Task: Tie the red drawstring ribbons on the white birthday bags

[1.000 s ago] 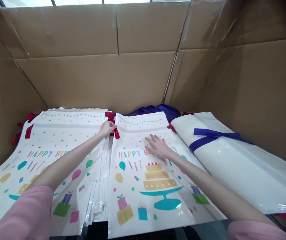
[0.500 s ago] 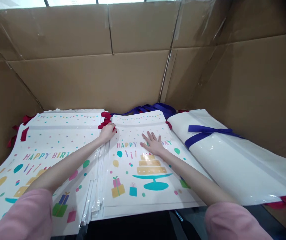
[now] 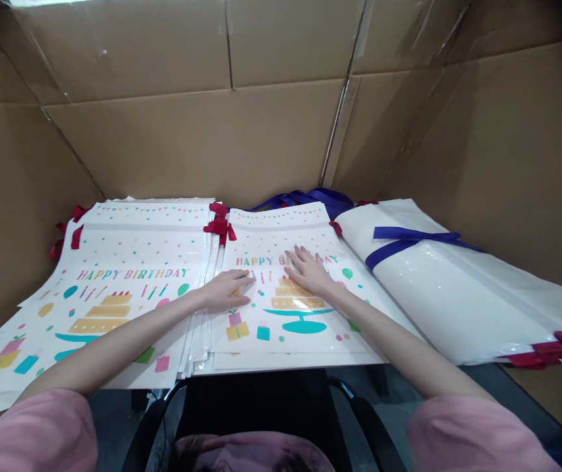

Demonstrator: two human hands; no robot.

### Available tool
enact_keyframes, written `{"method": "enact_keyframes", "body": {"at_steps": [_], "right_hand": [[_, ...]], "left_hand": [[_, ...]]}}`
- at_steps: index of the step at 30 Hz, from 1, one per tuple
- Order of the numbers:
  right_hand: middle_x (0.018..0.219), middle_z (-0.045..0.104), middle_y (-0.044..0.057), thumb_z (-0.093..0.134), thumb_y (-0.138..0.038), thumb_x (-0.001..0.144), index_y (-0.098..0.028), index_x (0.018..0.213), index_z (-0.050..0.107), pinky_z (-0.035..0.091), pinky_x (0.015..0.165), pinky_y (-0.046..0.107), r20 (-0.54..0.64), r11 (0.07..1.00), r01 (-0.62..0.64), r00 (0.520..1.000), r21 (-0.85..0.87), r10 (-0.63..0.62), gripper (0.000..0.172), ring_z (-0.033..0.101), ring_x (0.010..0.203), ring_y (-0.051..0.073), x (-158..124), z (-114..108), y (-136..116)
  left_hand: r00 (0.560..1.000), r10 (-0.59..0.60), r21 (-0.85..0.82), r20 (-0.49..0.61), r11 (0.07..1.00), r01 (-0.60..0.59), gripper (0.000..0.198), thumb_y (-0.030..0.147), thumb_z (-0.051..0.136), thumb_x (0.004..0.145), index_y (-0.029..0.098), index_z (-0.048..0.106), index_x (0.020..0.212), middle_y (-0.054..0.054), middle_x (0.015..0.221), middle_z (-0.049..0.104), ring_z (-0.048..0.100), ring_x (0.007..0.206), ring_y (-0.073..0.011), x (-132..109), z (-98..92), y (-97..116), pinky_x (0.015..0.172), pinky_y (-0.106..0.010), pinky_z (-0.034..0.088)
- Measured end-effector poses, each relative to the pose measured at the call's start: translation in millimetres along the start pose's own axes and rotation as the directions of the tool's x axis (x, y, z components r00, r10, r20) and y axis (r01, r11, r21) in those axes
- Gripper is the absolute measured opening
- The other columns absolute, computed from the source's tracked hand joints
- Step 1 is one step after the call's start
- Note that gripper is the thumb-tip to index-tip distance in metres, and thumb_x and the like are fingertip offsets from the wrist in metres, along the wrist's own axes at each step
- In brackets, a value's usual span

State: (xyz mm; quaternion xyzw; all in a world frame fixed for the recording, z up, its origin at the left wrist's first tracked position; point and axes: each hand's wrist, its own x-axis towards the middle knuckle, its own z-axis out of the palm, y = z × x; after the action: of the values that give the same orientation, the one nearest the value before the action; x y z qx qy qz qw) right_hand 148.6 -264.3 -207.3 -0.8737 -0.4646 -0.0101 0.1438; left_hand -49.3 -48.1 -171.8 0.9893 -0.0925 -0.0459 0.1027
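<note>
Though glossy, flat rectangular bag [image 3: 305, 342].

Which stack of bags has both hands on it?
The middle birthday stack, between the other two: left hand and right hand both rest on it.

The left arm [image 3: 128, 334] and right arm [image 3: 389, 341] stretch forward, converging. The left hand [image 3: 226, 293] lies palm down, fingers pointing right, seemingly relaxed. The right hand [image 3: 310, 272] rests flat, palm down, fingers spread forward.

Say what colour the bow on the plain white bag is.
The bow is dark blue; the head view shows it.
</note>
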Motion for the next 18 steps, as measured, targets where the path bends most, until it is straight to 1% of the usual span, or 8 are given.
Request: {"method": "enact_keyframes", "body": {"at_steps": [3, 6, 9, 11, 13, 18], "right_hand": [[0.153, 0.022, 0.009, 0.030, -0.061, 0.090, -0.027, 0.144, 0.034, 0.014, 0.111, 0.056, 0.094, 0.986, 0.132, 0.986, 0.104, -0.141, 0.063, 0.014, 0.141, 0.030, -43, -16, -18], [0.154, 0.020, 0.006, 0.037, -0.063, 0.087, -0.032, 0.145, 0.029, 0.014, 0.112, 0.054, 0.196, 0.959, 0.216, 0.948, 0.183, -0.251, 0.066, 0.015, 0.141, 0.029, -86, -25, -33], [0.153, 0.022, 0.006, 0.041, -0.060, 0.087, -0.032, 0.145, 0.029, 0.012, 0.112, 0.054, 0.212, 0.934, 0.290, 0.919, 0.208, -0.332, 0.065, 0.018, 0.140, 0.028, -117, -25, -39], [0.152, 0.024, 0.006, 0.042, -0.060, 0.087, -0.032, 0.144, 0.032, 0.012, 0.112, 0.055, 0.201, 0.928, 0.314, 0.914, 0.202, -0.353, 0.064, 0.020, 0.140, 0.028, -129, -23, -40], [0.152, 0.024, 0.006, 0.044, -0.060, 0.086, -0.032, 0.142, 0.035, 0.012, 0.111, 0.056, 0.189, 0.930, 0.315, 0.918, 0.188, -0.349, 0.064, 0.021, 0.139, 0.029, -136, -21, -39], [0.150, 0.029, 0.007, 0.048, -0.060, 0.084, -0.033, 0.140, 0.038, 0.016, 0.110, 0.056, 0.144, 0.927, 0.336, 0.922, 0.166, -0.360, 0.063, 0.025, 0.138, 0.030, -143, -21, -38]], "left_hand": [[0.997, -0.033, 0.025, 0.075, 0.999, 0.032, 0.063, 0.057, 0.038, 0.090, 0.023, 0.032, 0.143, -0.011, 0.152, 0.025, 0.024, 0.138, -0.0289, -12, 4.4, 4, 0.109, -0.041, 0.023], [0.995, -0.041, 0.047, 0.090, 0.998, 0.037, 0.065, 0.059, 0.033, 0.091, 0.024, 0.028, 0.145, -0.010, 0.153, 0.020, 0.019, 0.140, -0.0274, -15, 7.1, 7, 0.110, -0.040, 0.020], [0.995, -0.044, 0.059, 0.090, 0.997, 0.039, 0.065, 0.061, 0.031, 0.091, 0.025, 0.027, 0.145, -0.010, 0.153, 0.020, 0.019, 0.140, -0.0267, -15, 8.8, 11, 0.110, -0.039, 0.020], [0.995, -0.041, 0.065, 0.089, 0.997, 0.036, 0.065, 0.061, 0.031, 0.091, 0.025, 0.028, 0.145, -0.010, 0.153, 0.020, 0.020, 0.140, -0.0268, -14, 9.5, 14, 0.109, -0.039, 0.020], [0.996, -0.040, 0.072, 0.086, 0.997, 0.034, 0.065, 0.061, 0.031, 0.091, 0.024, 0.028, 0.145, -0.010, 0.153, 0.021, 0.020, 0.139, -0.0273, -14, 9.9, 17, 0.109, -0.039, 0.020], [0.996, -0.042, 0.090, 0.078, 0.995, 0.034, 0.065, 0.060, 0.029, 0.091, 0.023, 0.029, 0.144, -0.011, 0.152, 0.022, 0.021, 0.139, -0.0277, -15, 11.1, 24, 0.109, -0.040, 0.020]]}}
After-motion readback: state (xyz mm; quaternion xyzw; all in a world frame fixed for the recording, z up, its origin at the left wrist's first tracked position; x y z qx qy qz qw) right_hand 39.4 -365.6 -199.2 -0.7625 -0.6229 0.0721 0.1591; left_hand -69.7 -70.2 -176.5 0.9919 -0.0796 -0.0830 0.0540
